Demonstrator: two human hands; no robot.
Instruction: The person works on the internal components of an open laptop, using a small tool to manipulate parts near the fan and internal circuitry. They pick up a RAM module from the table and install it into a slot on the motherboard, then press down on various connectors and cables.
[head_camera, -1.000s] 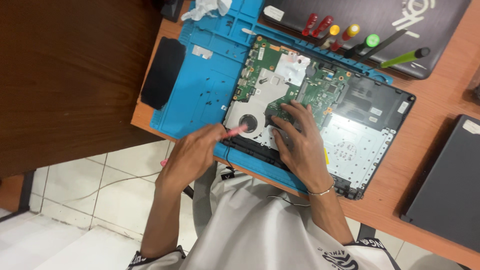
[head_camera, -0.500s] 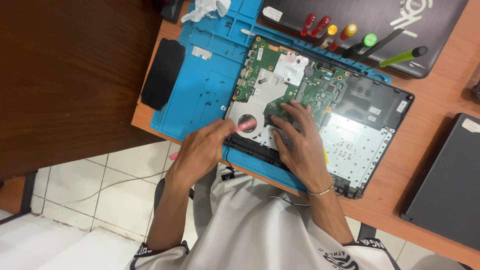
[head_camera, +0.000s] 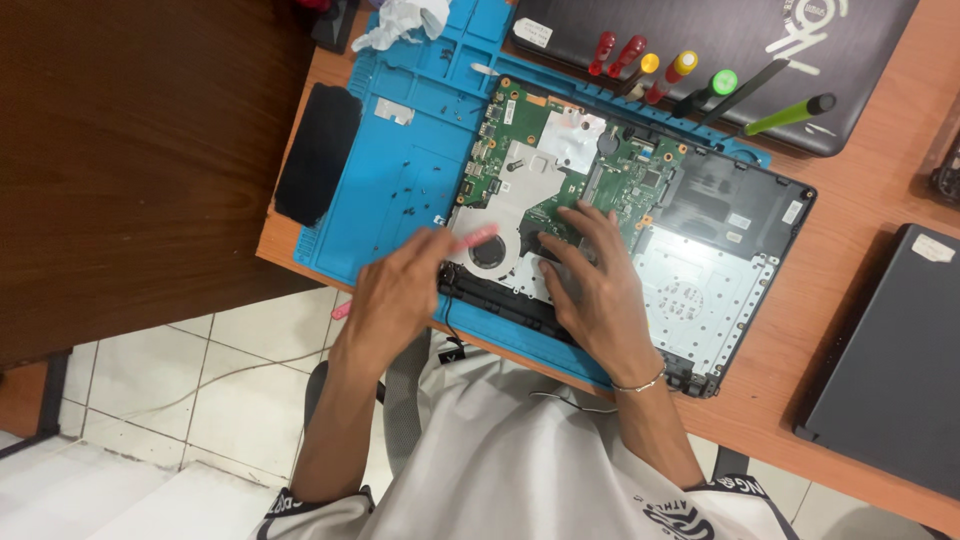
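An opened black laptop base (head_camera: 735, 215) lies on a blue repair mat (head_camera: 400, 180), showing its green circuit board (head_camera: 520, 130) and round fan (head_camera: 488, 252). My left hand (head_camera: 400, 290) is closed on a thin pink tool (head_camera: 478, 237), whose tip lies just above the fan. The tool's other end pokes out under my palm, and the hand is slightly blurred. My right hand (head_camera: 600, 290) rests flat on the board right of the fan. Its fingers are spread and hold nothing.
Several colour-handled screwdrivers (head_camera: 680, 70) lie on a closed black laptop (head_camera: 860, 60) at the back. Another dark laptop (head_camera: 890, 360) sits at the right. A black flat block (head_camera: 318, 150) lies left of the mat and a crumpled white tissue (head_camera: 400, 20) at its top.
My left hand dropped back toward the front edge, then swung up again with the pink tool to the fan. My right hand stayed on the board.
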